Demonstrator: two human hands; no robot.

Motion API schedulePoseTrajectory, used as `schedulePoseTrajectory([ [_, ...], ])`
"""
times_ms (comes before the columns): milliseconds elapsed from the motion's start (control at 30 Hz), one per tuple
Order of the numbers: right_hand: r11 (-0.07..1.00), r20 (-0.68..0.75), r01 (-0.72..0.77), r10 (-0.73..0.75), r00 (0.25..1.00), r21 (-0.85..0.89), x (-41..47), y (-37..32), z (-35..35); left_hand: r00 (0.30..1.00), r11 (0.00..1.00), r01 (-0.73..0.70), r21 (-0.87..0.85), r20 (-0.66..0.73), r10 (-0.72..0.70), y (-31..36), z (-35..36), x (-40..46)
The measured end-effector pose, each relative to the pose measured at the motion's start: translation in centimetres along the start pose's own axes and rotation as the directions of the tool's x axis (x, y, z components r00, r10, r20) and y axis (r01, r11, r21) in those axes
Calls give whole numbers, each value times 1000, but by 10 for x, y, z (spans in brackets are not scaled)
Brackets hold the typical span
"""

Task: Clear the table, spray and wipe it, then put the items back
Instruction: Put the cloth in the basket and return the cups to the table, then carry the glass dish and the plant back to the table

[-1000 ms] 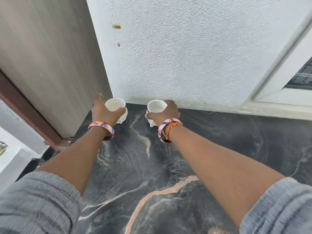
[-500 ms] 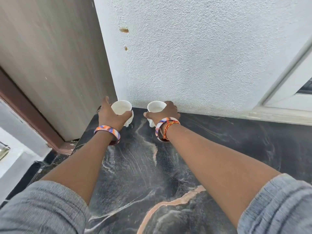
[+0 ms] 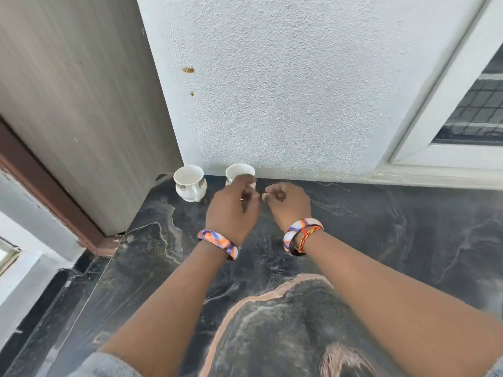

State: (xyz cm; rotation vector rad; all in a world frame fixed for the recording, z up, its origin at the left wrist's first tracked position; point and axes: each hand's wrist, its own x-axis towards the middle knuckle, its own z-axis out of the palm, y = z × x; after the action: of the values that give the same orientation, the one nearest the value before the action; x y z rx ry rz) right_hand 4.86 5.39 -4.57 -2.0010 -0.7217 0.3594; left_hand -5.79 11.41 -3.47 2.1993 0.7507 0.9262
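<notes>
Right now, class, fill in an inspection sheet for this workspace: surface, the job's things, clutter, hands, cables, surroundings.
Surface: dark marble table with pale veins, bare across the near part.
Job's things: two white cups at the far edge by the wall; left cup upright, right cup partly hidden behind the left hand.
Clutter: nothing seen.
Hands: left hand and right hand hover near the cups, fingers loosely curled, holding nothing; a bangle on each wrist.
Cables: nothing seen.
Surroundings: rough white wall with two brown marks, grey door at left, window at right.
</notes>
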Motion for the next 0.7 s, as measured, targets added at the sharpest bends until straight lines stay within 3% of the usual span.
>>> schedulePoseTrajectory([
  [133,987,25,48,-44,999,-154,-31,16,-46,932,990,-24,136,360,-27,28,28,-19],
  [267,935,202,82,-11,979,-346,-51,44,-84,777,936,-100,338,614,-139,43,48,-24],
  [300,927,168,37,28,985,-373,-69,60,-120,725,921,-167,353,676,-128,71,66,-35],
  [333,920,130,2,54,990,-392,-83,74,-149,691,902,-225,369,713,-119,95,80,-44],
  [467,899,111,-36,93,989,-437,-97,88,-178,660,878,-294,379,745,-100,116,95,-43],
  [567,885,-10,-184,199,980,-429,-133,129,-253,561,864,-414,288,828,-7,183,146,-73],
  [700,862,-70,-283,280,957,-420,-185,184,-340,457,828,-532,180,883,102,263,207,-122],
])
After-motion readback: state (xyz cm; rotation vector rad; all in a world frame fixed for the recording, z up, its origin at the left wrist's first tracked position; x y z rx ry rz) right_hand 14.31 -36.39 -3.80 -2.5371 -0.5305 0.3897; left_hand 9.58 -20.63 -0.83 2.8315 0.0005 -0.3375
